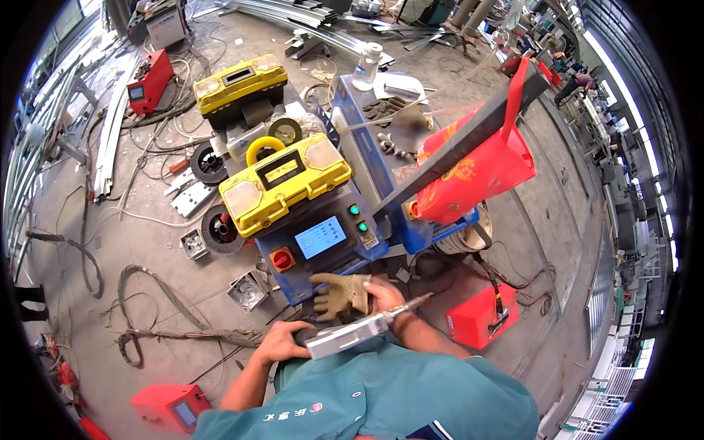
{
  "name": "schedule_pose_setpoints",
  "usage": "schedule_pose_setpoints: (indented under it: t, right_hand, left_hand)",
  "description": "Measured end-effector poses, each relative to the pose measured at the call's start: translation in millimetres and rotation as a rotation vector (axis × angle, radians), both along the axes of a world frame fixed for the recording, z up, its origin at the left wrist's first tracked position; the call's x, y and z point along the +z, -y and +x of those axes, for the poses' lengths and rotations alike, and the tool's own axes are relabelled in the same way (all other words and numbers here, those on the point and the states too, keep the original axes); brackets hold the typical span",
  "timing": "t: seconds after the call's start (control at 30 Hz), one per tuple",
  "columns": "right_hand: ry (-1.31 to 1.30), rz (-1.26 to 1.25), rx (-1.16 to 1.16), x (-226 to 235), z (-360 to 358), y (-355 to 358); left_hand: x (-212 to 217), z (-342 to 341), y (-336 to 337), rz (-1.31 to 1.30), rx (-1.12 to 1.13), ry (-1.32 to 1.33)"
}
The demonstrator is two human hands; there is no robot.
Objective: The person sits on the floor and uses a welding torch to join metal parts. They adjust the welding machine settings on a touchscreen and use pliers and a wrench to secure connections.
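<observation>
Close to the chest, the left hand (277,342) curls in a clenched grip around the grey metal handheld torch (350,335), held level, nozzle pointing to 2 o'clock. The right hand (383,293), bent at the wrist, pinches a tan work glove (339,295). At 12 o'clock, the blue machine cabinet (330,242) carries a closed yellow plastic toolbox (282,183); at 2 o'clock, a red bag (480,172).

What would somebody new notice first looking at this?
Probably the two yellow toolboxes, one stacked on the blue machine at centre, the other behind it, and the red bag to the right. Below, the left hand grips a grey handheld tool while the right hand holds a tan glove.
</observation>
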State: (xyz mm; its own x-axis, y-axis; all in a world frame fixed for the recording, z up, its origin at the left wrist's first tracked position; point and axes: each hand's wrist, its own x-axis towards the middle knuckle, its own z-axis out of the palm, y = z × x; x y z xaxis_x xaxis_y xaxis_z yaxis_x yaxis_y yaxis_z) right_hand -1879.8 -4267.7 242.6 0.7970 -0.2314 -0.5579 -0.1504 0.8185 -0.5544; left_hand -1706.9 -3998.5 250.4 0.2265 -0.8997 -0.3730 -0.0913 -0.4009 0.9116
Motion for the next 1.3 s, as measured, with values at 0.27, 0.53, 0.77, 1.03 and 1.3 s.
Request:
schedule_pose_setpoints:
  t: [0.27,0.53,0.77,1.03,1.3]
  right_hand:
    - [-0.378,-1.115,-0.077,14.7,127.3,154.6]
    - [-1.281,-1.672,0.217,-93.5,210.4,453.3]
    - [-1.434,-1.867,0.366,-25.4,251.2,417.3]
    - [-1.472,-1.913,0.212,-111.3,247.9,438.4]
    - [-0.855,-2.175,0.096,-143.1,245.8,354.3]
  left_hand:
    - [-24.9,19.7,-56.4,-0.094,0.623,-0.246]
    - [-53.6,3.1,-64.2,-0.044,0.561,-0.272]
    - [-102.6,-27.7,-43.9,0.108,0.633,-0.272]
    - [-163.0,-10.1,-11.7,0.214,0.515,-0.19]
    - [-192.1,13.3,39.4,0.001,0.285,0.114]
